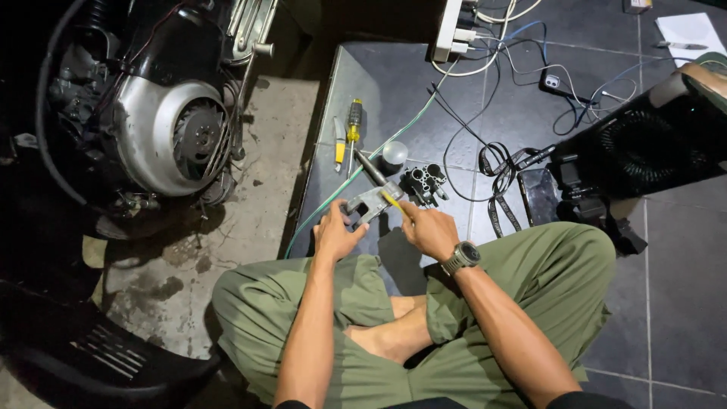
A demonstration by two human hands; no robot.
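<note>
Held between both hands: one grey metal switch housing (371,203), boxy, with open cut-outs, resting on the dark tiled floor (681,257) just ahead of the seated person's crossed legs. Left hand (335,231) was closed round the near left end of the housing, fingers curled over its edge. Right hand (428,227), with a dark round wristwatch (462,256) on its wrist, was pinched narrow on a slim yellow-tipped tool (391,200) whose tip touched the right side of the housing; how the tip sat in the part could not be told. A dark rod (369,167) ran up and away from the housing's far side.

Adjacent items: black plastic multi-socket connector block (424,182), just right of the housing; small pale grey dome-shaped cap (394,152), beyond it; yellow-handled screwdriver (353,123) and a small yellow-and-grey tool (339,142), side by side farther out; green-and-white cable (333,198) running diagonally under the housing. Silver scooter engine fan cover (170,136) stood well to the left on stained concrete. Black lanyard (496,185) and black phone (539,195) lay to the right.
</note>
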